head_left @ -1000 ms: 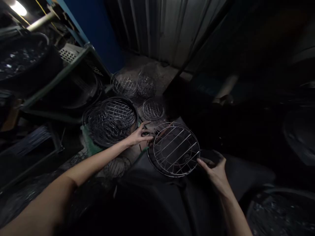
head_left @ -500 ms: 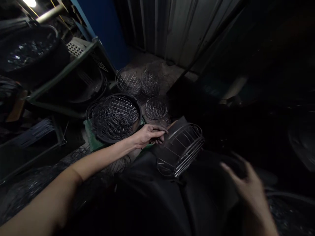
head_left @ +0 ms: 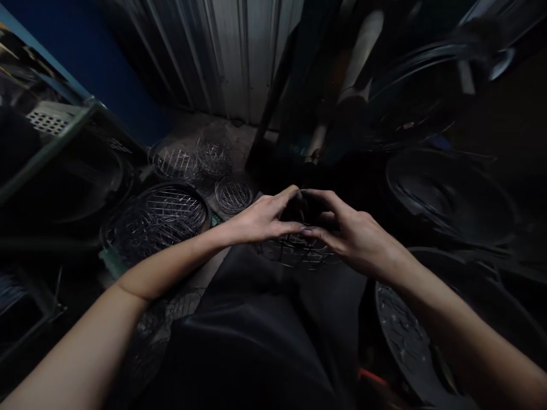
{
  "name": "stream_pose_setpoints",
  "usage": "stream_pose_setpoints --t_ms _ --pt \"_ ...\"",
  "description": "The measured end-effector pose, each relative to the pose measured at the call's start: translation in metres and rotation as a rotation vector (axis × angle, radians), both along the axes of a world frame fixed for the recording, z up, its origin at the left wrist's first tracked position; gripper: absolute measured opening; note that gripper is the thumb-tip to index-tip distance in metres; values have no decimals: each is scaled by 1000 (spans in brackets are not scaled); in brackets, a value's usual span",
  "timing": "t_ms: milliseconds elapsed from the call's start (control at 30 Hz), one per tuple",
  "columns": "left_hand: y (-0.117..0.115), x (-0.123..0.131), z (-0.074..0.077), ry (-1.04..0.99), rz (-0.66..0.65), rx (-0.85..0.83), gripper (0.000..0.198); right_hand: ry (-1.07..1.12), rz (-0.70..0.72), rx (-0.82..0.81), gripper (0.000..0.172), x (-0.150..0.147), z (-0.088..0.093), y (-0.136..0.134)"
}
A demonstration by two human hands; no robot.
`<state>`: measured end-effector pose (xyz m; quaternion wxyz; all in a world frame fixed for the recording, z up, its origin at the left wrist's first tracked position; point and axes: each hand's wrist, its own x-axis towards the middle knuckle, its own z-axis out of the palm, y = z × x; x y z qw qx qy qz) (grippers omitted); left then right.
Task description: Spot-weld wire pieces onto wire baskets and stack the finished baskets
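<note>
Head view is showing the person's 2 bare hands meeting above the lap. The left hand (head_left: 271, 219) is forming a half-open curl, its fingers arching over a dark gap and its thumb lying nearly straight, pointing toward the right. The right hand (head_left: 356, 230) is mirroring that shape, its fingers bending over the top and its thumb pointing back toward the left. The 2 thumb tips are touching or almost touching; the fingertips above them are lying close together in deep shadow. Whether either hand is pinching a wire cannot be told, since the shadow is hiding the grip.

Just below the thumbs, a wire basket (head_left: 301, 250) is sitting between the hands, its crossed wires glinting faintly above the dark cloth (head_left: 256, 330) that is covering the lap. The hands are hiding part of it, and whether it is resting on the cloth is not showing clearly.

To the left, a black tub (head_left: 208, 212) is holding a heap of wire racks (head_left: 175, 208). Beyond the left hand, 3 round wire pieces (head_left: 233, 195) are lying before a ribbed metal wall (head_left: 239, 62). Near the right forearm, a dark basin (head_left: 382, 319) is holding small dark pieces (head_left: 401, 319).
</note>
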<state>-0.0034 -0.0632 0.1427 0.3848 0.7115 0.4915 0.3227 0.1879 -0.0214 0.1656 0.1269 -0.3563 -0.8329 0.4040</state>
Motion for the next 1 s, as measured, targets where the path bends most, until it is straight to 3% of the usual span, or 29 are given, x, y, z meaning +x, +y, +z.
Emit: stream_pose_setpoints --t_ms 133,200,300,433,600,767,1000 --pt "-31 -11 -11 131 170 324 23 24 21 -23 60 -4 -15 -10" --pt "-46 -15 -18 191 189 389 20 -3 1 -11 57 -6 -20 -13" --pt "-59 -16 -32 241 27 396 21 9 -37 12 43 -6 -26 -17" --pt "-58 -10 -48 372 -135 477 26 44 -72 15 37 -3 -31 -23" --pt "-57 0 -45 609 -195 692 21 58 -80 98 32 1 -41 -40" --pt "-64 9 -44 717 -152 698 20 92 -52 281 24 3 -51 -48" --pt "-78 29 -51 792 -52 561 14 70 -102 308 24 4 -52 -48"
